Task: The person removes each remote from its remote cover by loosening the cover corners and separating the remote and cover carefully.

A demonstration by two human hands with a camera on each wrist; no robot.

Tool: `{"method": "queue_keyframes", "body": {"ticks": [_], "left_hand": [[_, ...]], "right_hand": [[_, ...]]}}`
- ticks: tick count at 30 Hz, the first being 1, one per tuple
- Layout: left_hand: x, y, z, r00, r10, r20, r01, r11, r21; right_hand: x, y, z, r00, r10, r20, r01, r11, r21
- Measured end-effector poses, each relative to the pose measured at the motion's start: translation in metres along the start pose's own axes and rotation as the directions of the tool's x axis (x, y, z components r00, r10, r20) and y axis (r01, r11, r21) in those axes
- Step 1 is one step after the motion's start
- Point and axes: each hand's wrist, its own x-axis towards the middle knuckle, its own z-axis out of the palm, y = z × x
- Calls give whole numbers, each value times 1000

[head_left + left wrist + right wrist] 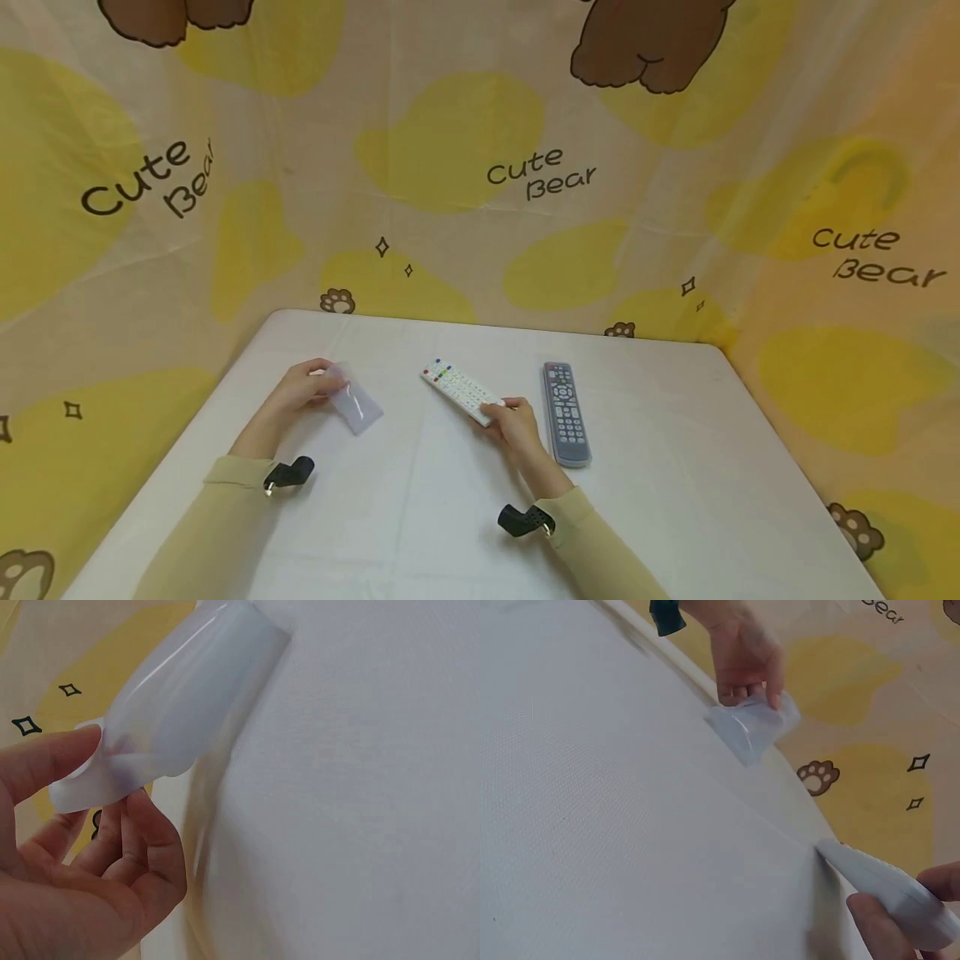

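Observation:
My left hand [306, 386] pinches a clear plastic sleeve [356, 404] by one end, thumb on top and fingers beneath. In the left wrist view the sleeve [187, 690] looks hollow, its mouth gaping near the thumb. My right hand [519, 429] grips the lower end of a white remote control [459, 388] with colored buttons, its far end pointing up and left toward the sleeve's side. From the right wrist view, the remote [889, 889] is seen edge-on between thumb and fingers, close over the table. A grey remote control [567, 414] lies right of my right hand, buttons up.
The white table [675, 517] has rounded far corners. Behind it and along both sides hangs a yellow and beige printed cloth [450, 142]. A black wrist camera [291, 473] is on my left wrist and another camera [525, 521] on my right.

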Motion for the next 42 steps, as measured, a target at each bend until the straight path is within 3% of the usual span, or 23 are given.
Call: {"method": "queue_keyframes", "body": {"ticks": [9,18,23,27,31,42], "left_hand": [[-2,1,11,998,-11,-54,5,994,-109],[-1,1,15,992,33,-123,-57,979,-196],[1,-3,17,980,70,-184,-109,972,-209],[5,-5,18,975,53,-214,-99,973,-211],[10,-4,21,975,17,-220,-61,979,-196],[16,1,26,976,17,-216,-59,979,-193]], "right_hand": [[-4,3,-1,1000,11,5,-10,969,-249],[-1,5,-1,996,33,86,-5,952,-307],[-2,5,0,992,39,121,14,913,-407],[-2,6,0,991,49,121,14,882,-472],[-4,5,0,992,61,114,3,869,-494],[-6,9,5,973,120,197,-1,858,-514]]}}
